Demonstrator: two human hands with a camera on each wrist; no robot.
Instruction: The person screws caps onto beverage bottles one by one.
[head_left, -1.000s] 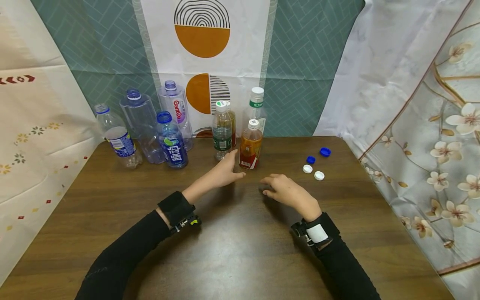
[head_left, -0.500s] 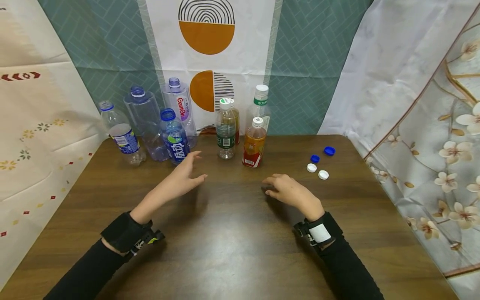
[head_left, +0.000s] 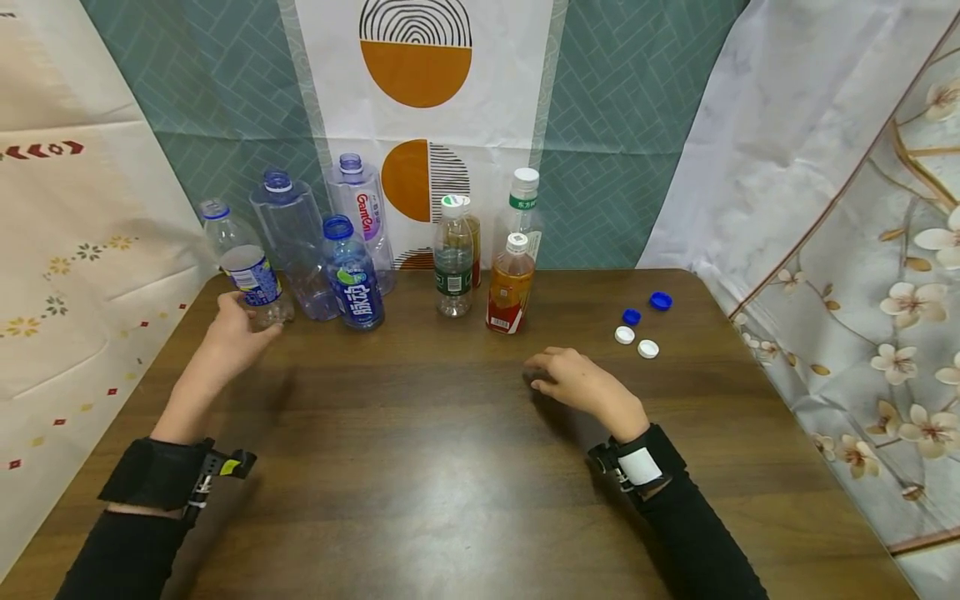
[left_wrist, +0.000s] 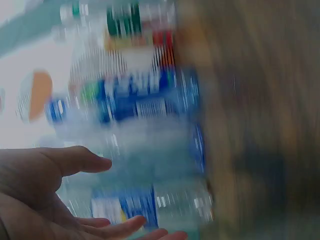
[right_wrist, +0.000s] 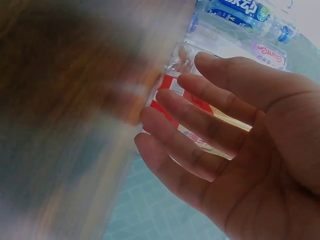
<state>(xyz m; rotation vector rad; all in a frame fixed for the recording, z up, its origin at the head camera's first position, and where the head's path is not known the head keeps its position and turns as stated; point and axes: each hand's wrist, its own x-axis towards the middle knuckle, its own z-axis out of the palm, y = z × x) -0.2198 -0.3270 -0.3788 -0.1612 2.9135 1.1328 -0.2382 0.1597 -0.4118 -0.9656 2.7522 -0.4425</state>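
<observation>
In the head view my left hand (head_left: 228, 337) is just in front of a clear plastic bottle (head_left: 251, 271) with a blue and white label and a blue ring at its neck. The left wrist view, blurred, has the thumb and fingers (left_wrist: 120, 227) spread near that bottle; whether they touch it I cannot tell. My right hand (head_left: 581, 383) hovers low over the table, fingers relaxed and holding nothing. Beyond it stands an amber drink bottle (head_left: 512, 287) with a white cap. A blue-labelled bottle (head_left: 356, 287) without a cap stands right of the left hand.
Two tall clear bluish bottles, one plain (head_left: 296, 250) and one labelled (head_left: 367, 208), stand at the back left. A green-labelled bottle (head_left: 452, 258) and a white-capped bottle (head_left: 523, 204) are near the amber one. Blue caps (head_left: 661, 301) and white caps (head_left: 648, 349) lie at right.
My left hand has swung left across the table, from beside the green-labelled and amber bottles to the clear bottle at far left. The right hand has stayed in place.
</observation>
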